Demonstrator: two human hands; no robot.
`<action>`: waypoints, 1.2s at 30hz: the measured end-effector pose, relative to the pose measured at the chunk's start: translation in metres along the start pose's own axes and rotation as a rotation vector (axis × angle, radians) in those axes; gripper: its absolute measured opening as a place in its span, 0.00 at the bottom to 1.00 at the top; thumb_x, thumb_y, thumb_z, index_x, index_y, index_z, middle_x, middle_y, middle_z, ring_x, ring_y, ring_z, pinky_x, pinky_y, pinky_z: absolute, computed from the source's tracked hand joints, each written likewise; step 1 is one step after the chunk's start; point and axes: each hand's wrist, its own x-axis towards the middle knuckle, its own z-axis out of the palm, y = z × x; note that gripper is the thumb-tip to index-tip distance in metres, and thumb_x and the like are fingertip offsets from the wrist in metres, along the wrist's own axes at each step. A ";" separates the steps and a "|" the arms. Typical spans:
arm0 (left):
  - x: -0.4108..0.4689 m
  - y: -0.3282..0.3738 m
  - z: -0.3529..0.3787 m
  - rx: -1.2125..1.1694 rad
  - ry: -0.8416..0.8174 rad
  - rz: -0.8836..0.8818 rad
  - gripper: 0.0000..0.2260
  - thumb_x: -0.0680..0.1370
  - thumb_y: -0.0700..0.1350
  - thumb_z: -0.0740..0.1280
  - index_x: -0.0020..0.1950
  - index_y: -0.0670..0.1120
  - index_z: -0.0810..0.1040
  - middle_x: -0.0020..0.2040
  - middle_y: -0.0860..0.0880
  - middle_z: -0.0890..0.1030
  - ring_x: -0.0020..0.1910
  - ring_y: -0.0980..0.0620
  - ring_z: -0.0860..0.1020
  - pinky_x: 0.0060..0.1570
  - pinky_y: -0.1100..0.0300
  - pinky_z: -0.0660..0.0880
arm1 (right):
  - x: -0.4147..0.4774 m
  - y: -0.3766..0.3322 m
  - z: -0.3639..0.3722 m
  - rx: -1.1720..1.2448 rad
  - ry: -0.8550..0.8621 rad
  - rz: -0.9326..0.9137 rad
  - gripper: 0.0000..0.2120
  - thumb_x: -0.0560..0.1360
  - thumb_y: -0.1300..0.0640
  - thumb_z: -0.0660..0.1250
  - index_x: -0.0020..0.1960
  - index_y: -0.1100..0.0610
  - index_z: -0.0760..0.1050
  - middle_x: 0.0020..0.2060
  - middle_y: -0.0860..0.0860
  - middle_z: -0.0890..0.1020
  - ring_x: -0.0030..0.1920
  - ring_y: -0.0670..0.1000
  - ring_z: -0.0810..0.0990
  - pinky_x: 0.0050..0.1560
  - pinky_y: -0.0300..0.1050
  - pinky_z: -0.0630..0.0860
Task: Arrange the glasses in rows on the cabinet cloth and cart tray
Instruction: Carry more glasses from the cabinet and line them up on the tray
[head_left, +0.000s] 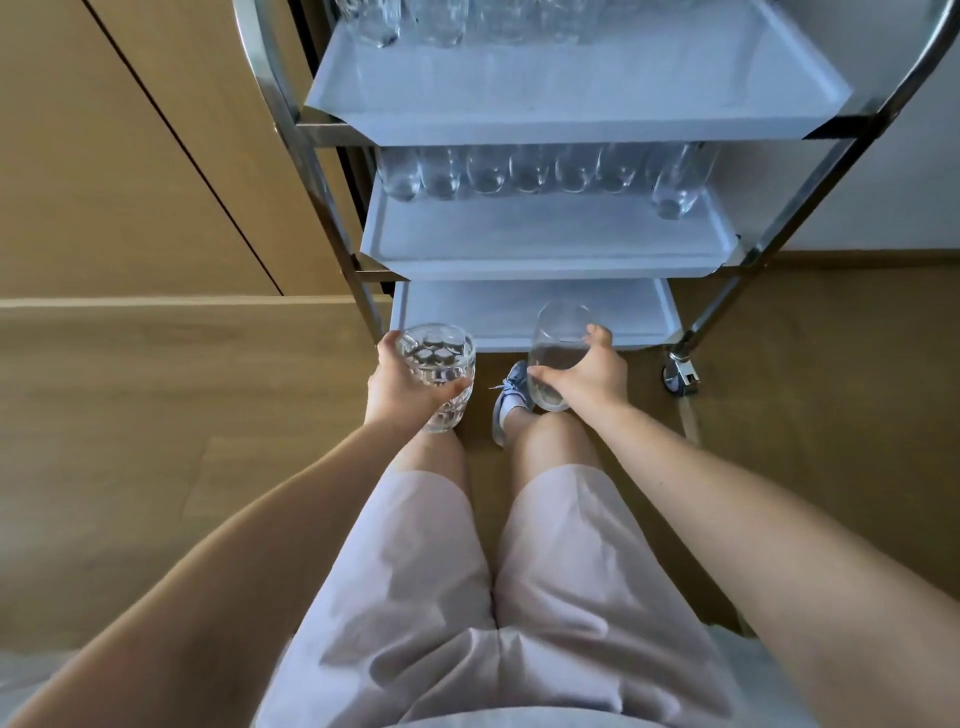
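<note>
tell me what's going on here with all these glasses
A person stands at a metal cart with three trays, a glass in each hand. The left hand grips a dimpled glass and the right hand grips a smooth glass, both held low in front of the bottom tray. A row of glasses lines the back of the middle tray, and more glasses stand at the far edge of the top tray.

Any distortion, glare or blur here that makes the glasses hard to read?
Head view: wide-angle bending bows the cart frame; light is soft and even, no harsh glare; the row of glasses on the middle tray washes into the pale tray; the held dimpled glass and smooth glass read clearly.
</note>
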 end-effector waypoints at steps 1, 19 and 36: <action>0.003 0.007 -0.002 0.000 0.004 0.014 0.47 0.63 0.53 0.80 0.73 0.50 0.56 0.67 0.47 0.73 0.64 0.47 0.73 0.63 0.56 0.70 | 0.001 -0.001 0.001 -0.008 -0.004 0.004 0.43 0.63 0.49 0.79 0.71 0.57 0.61 0.66 0.52 0.73 0.65 0.54 0.73 0.61 0.40 0.68; 0.141 0.253 -0.092 -0.125 0.172 0.270 0.48 0.65 0.57 0.77 0.76 0.51 0.52 0.70 0.44 0.69 0.69 0.46 0.68 0.62 0.53 0.69 | 0.132 -0.213 -0.133 0.076 0.068 -0.295 0.41 0.62 0.48 0.80 0.68 0.57 0.65 0.61 0.50 0.75 0.63 0.50 0.73 0.60 0.37 0.66; 0.262 0.259 -0.054 -0.198 0.121 0.264 0.54 0.66 0.53 0.78 0.78 0.47 0.43 0.78 0.45 0.55 0.75 0.48 0.58 0.71 0.55 0.58 | 0.169 -0.199 -0.087 0.017 -0.289 -0.403 0.39 0.60 0.49 0.81 0.66 0.53 0.68 0.57 0.46 0.78 0.53 0.48 0.76 0.58 0.41 0.74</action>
